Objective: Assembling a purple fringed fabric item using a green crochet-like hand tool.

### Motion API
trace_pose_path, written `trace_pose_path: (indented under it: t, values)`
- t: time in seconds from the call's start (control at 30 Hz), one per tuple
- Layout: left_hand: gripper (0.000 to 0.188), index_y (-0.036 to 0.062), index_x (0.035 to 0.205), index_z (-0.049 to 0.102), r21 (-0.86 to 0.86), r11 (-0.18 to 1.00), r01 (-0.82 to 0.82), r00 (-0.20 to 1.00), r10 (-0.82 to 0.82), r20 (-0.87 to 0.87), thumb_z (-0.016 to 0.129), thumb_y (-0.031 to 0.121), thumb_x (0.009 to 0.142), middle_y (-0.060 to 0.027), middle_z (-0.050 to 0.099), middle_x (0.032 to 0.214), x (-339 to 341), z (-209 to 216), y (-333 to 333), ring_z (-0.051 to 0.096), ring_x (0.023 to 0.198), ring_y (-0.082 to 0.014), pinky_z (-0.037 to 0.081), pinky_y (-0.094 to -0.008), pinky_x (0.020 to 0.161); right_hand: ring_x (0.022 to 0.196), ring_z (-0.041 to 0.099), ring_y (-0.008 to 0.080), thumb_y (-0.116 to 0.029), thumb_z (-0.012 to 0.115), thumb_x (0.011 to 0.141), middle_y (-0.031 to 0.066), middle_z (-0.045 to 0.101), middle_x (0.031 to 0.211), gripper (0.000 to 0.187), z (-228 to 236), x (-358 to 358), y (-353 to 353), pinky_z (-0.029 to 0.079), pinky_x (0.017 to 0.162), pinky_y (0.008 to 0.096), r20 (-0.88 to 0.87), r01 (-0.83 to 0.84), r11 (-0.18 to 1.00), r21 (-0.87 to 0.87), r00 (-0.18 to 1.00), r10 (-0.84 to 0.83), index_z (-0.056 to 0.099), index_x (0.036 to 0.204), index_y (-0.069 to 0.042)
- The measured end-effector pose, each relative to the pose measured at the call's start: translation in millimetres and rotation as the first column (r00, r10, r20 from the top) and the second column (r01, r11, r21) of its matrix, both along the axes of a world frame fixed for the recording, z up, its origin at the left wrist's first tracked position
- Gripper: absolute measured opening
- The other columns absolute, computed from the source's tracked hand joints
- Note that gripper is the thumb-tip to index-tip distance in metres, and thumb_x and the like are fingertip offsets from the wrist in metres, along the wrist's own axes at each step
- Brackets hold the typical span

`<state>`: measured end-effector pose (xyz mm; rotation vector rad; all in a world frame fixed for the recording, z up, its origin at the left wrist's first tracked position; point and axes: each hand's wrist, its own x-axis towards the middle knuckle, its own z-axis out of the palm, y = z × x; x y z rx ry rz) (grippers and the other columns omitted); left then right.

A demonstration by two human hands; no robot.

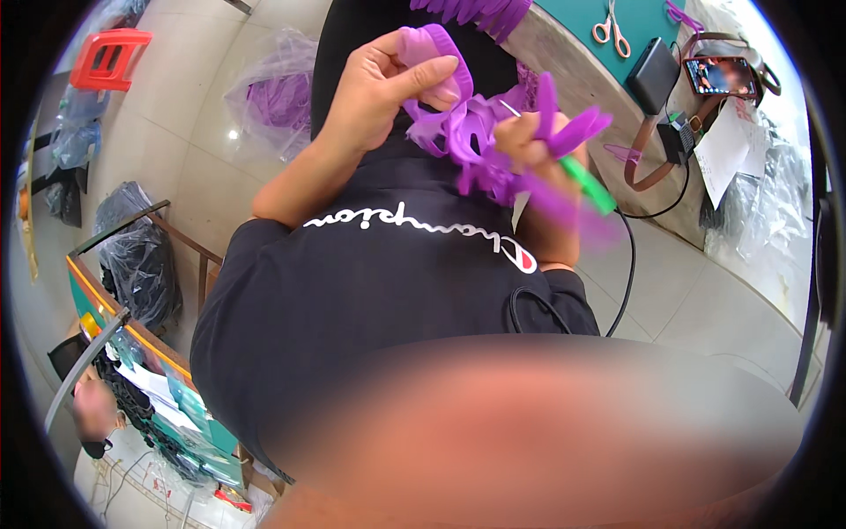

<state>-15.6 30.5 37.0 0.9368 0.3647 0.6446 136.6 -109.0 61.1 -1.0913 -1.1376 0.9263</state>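
My left hand (370,93) pinches a light-purple fabric band (446,53) between thumb and fingers, its end curled over. My right hand (520,144) is closed round a tool with a bright green handle (589,187); a thin metal tip pokes out past the fingers. Purple strips (577,130) stick out around that hand too, partly smeared by motion. Between both hands, over my lap, hangs a loose tangle of purple strap pieces (471,132). I cannot tell exactly what kind of tool the green handle belongs to.
On the right, a table with a teal mat (573,19) bears scissors (612,32), a black box (654,75) and a phone (723,77). Purple straps (483,12) lie at its edge. A plastic bag (280,95) and red stool (110,58) stand left; another person (95,407) sits lower left.
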Motion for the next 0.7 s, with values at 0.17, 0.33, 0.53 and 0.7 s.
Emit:
trace_pose_path:
  t: [0.17, 0.33, 0.53, 0.7]
  values:
    - [0.014, -0.0017, 0.090, 0.060, 0.068, 0.997, -0.046, 0.998, 0.048, -0.032, 0.067, 0.008, 0.083, -0.0098, 0.065, 0.078, -0.3, 0.0, -8.2, 0.065, 0.068, -0.0144, 0.054, -0.0260, 0.064, 0.060, 0.059, 0.0317, -0.004, 0.062, 0.063, 0.0125, 0.058, 0.066, 0.020, -8.2, -9.7, 27.1, 0.047, 0.054, 0.0347, 0.592, -0.178, 0.943, 0.280, 0.806, -0.023, 0.058, 0.082, -0.001]
    - [0.013, -0.0014, 0.090, 0.061, 0.191, 0.980, -0.055, 0.996, 0.066, -0.052, 0.068, 0.007, 0.082, -0.0079, 0.065, 0.076, 0.5, 1.5, -9.9, 0.064, 0.068, -0.0119, 0.052, -0.0234, 0.064, 0.059, 0.057, 0.0325, 0.002, 0.061, 0.060, 0.0134, 0.056, 0.065, 0.021, -9.1, -14.6, 27.0, 0.046, 0.053, 0.0360, 0.618, -0.201, 0.951, 0.235, 0.786, 0.014, 0.057, 0.081, 0.001]
    - [0.014, -0.0002, 0.090, 0.062, 0.197, 0.977, -0.075, 0.994, 0.088, -0.058, 0.069, 0.008, 0.081, -0.0057, 0.065, 0.078, 0.6, 4.0, -13.3, 0.063, 0.069, -0.0101, 0.051, -0.0224, 0.065, 0.059, 0.057, 0.0322, 0.001, 0.063, 0.065, 0.0130, 0.057, 0.066, 0.017, -8.9, -16.3, 28.1, 0.046, 0.054, 0.0361, 0.616, -0.204, 0.955, 0.215, 0.788, 0.030, 0.056, 0.081, 0.001]
    - [0.014, 0.0011, 0.090, 0.062, 0.293, 0.951, -0.098, 0.989, 0.126, -0.077, 0.070, 0.008, 0.080, -0.0042, 0.065, 0.080, 0.0, -1.4, -11.5, 0.062, 0.072, -0.0082, 0.049, -0.0211, 0.064, 0.056, 0.057, 0.0268, -0.017, 0.059, 0.084, 0.0103, 0.057, 0.064, 0.015, -5.4, -23.8, 25.4, 0.043, 0.053, 0.0299, 0.555, -0.020, 0.993, -0.113, 0.828, 0.080, 0.058, 0.082, -0.002]
